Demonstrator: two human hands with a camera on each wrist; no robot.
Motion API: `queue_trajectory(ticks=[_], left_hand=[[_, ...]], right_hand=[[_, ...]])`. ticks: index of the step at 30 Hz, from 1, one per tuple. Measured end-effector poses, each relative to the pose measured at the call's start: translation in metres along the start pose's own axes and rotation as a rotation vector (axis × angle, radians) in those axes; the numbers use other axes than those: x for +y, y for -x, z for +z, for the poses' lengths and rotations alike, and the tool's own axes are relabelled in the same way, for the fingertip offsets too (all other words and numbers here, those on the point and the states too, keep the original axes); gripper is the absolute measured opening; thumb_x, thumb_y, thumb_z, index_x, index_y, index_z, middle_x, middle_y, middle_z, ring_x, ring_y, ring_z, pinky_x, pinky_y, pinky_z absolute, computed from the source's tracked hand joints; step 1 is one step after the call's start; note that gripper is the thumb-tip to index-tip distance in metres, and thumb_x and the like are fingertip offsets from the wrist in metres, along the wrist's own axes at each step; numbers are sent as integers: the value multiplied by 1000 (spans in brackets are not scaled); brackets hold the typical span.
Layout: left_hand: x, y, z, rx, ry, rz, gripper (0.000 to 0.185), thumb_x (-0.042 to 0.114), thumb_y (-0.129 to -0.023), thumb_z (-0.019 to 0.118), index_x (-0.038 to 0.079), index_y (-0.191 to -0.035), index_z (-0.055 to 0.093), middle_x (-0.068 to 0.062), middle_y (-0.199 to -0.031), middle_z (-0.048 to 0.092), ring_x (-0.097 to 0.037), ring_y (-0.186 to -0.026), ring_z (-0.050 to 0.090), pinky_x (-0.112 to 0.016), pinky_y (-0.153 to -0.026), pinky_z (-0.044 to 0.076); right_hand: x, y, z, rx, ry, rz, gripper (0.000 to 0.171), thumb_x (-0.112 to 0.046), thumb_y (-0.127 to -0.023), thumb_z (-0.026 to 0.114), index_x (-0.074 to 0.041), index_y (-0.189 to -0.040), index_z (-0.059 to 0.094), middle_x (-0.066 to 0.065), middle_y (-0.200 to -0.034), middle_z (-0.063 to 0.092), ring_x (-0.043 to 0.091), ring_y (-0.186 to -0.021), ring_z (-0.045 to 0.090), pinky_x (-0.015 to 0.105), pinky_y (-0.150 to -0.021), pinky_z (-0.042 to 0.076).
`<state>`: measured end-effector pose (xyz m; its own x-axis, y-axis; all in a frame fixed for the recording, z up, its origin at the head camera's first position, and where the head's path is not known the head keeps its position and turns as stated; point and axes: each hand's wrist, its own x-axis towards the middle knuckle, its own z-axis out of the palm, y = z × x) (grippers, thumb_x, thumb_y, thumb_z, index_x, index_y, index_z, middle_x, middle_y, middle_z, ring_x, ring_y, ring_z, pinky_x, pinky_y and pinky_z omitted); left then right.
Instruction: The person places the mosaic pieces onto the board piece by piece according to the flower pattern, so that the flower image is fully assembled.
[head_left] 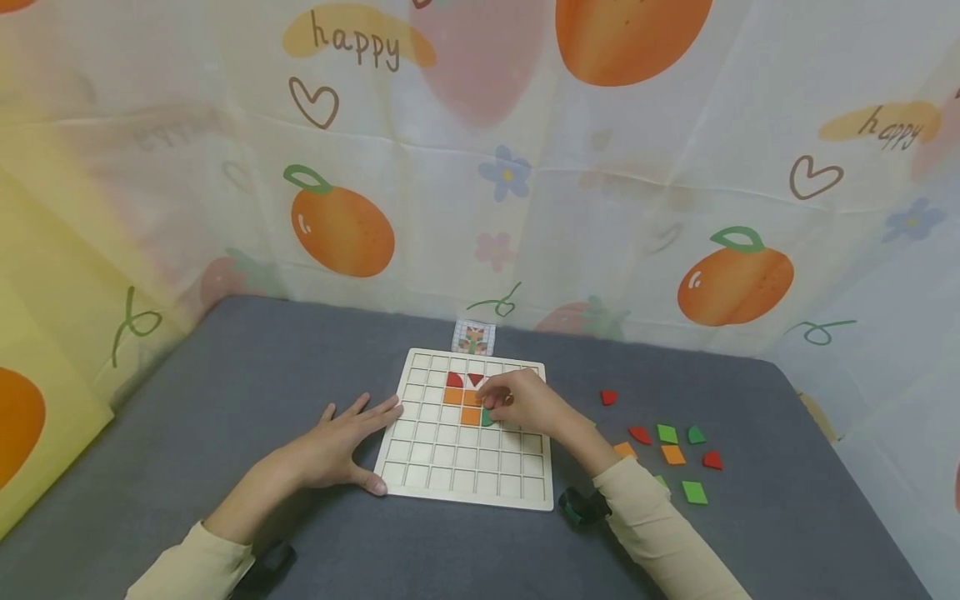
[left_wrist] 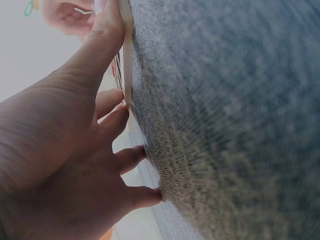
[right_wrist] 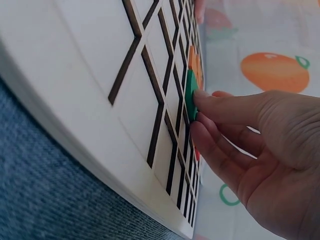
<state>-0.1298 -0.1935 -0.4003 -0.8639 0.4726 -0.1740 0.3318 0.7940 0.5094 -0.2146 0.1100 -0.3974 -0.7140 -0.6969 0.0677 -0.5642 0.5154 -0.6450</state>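
I note five pieces seated in the board [head_left: 465, 467]; right hand [head_left: 525, 402] pinches the green piece [right_wrist: 191, 95]; left hand [head_left: 337, 446] flat, bracing; nine loose pieces [head_left: 672, 454] remain.

Pale wooden board [head_left: 420, 479], grey cloth table cover [head_left: 225, 400]

head: above, facing down | wrists: close, low | shared: grid board [head_left: 465, 442]
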Motion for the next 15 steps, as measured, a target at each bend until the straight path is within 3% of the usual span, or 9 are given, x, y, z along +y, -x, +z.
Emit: queue_trajectory(ticks=[15], left_hand=[[-1,0,1,7,-3,1,112,51,-64,84,10,-154,33,-12,-160,26,-49,-145,12,-76,-104,4]], right_hand=[[2,0,1,22,-2,-4,24,5,-82,74,0,-106,71,3,-85,70,10,-77,63,22,-72,51]])
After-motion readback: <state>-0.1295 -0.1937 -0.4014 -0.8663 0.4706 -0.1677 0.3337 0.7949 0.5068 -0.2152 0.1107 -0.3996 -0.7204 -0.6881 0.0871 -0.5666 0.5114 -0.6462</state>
